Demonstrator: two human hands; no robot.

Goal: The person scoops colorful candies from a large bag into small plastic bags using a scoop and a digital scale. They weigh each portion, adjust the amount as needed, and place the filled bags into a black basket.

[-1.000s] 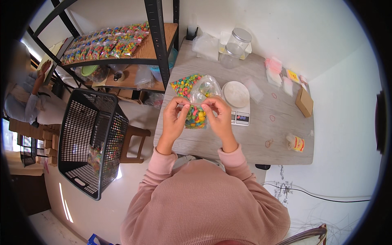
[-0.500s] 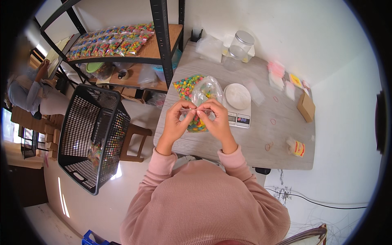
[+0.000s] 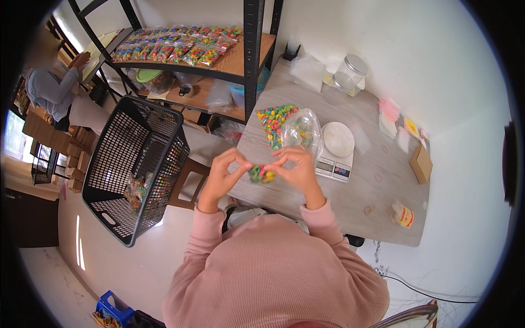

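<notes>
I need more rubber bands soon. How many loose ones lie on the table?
3 visible: one right of the scale, one farther back near the packets, one beside the tape roll. Others may be hidden.

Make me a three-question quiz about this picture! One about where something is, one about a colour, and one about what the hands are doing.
1. Where is the white scale?
A. On the table
B. In the basket
C. On the shelf

2. What colour is the basket?
A. Red
B. Black
C. White

3. What are the left hand and right hand doing?
A. Resting flat
B. Holding one small bag of colourful candy together
C. Lifting the jar

Answers:
1 A, it sits on the grey table.
2 B, its mesh is black.
3 B, both hands pinch the bag between them.
</notes>
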